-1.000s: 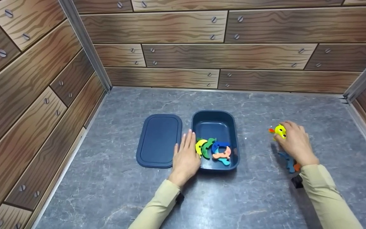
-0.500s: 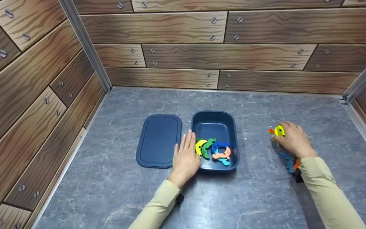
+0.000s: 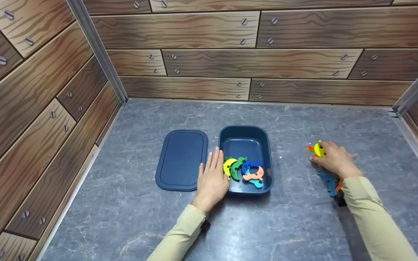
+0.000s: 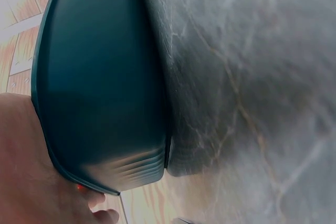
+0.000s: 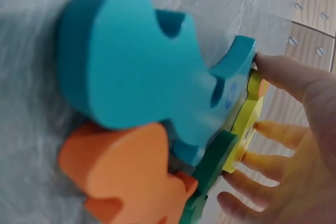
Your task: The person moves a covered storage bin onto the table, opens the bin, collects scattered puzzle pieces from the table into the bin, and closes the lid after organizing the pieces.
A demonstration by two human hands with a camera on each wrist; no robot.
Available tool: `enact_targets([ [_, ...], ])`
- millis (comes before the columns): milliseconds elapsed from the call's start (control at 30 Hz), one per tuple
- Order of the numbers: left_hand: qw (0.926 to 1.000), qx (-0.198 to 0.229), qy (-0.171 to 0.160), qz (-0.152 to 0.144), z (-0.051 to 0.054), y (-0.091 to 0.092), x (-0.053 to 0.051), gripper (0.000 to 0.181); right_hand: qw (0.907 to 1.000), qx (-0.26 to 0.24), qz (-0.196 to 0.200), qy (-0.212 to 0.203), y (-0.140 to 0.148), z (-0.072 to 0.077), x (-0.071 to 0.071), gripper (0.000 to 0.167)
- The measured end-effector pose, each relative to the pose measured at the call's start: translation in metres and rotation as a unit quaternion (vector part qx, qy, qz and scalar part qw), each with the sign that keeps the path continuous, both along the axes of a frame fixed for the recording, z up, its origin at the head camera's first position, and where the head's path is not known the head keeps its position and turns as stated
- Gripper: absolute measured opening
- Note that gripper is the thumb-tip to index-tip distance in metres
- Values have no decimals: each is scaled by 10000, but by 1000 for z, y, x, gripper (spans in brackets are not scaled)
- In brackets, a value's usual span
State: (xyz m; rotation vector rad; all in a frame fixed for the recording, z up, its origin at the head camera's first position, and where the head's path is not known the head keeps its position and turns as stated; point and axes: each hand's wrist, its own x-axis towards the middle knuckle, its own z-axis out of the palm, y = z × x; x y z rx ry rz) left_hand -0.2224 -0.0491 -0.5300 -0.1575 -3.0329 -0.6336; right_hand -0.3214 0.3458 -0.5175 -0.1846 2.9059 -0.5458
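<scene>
Straight fingers of my left hand point(image 3: 212, 181) rest along the left wall of a dark blue box point(image 3: 270, 159), whose outer side point(image 4: 100, 77) fills much of the left wrist view. Inside lie yellow, green point(image 3: 236, 170), dark blue, peach point(image 3: 254, 176) and light blue pieces. To the right, my right hand point(image 3: 336, 159) holds a yellow piece point(image 3: 317, 149) with orange parts, thumb on its near side. The right wrist view shows the hand point(image 5: 299, 145) with spread fingertips at the yellow piece point(image 5: 244, 124). A blue piece point(image 5: 142, 61), an orange one point(image 5: 126, 171) and a green one point(image 5: 215, 156) are beside it.
A dark blue lid point(image 3: 182, 160) lies flat left of the box on the grey marbled table point(image 3: 122, 217). Wood-patterned panels point(image 3: 194, 32) stand behind and at the sides.
My right hand has shifted slightly, and the yellow piece looks turned and narrower under its fingers. My left hand and the box have stayed in place.
</scene>
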Motion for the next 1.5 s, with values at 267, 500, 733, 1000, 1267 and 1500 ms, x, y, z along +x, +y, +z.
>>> enact_targets([
  [267, 10000, -19, -69, 7, 1, 0, 1, 65, 9998, -3, 25, 194, 2, 0, 0, 83],
  [500, 10000, -50, -51, 3, 1, 0, 1, 66, 9983, -11, 55, 583, 1, -4, -1, 74],
  [733, 10000, 4, -13, -6, 0, 0, 1, 66, 9973, 67, 1, 728, -3, -4, 3, 75],
  [1000, 10000, -5, 24, 1, 1, 1, 1, 64, 9942, -66, 35, 1072, -13, 3, 10, 77],
  [1267, 10000, -14, 22, 51, 1, 1, 0, 63, 9897, -358, 111, 1385, -30, 16, 19, 76],
  [1500, 10000, -8, -1, 64, 0, 1, 0, 64, 9841, -545, 216, 1675, -43, 25, 27, 75],
])
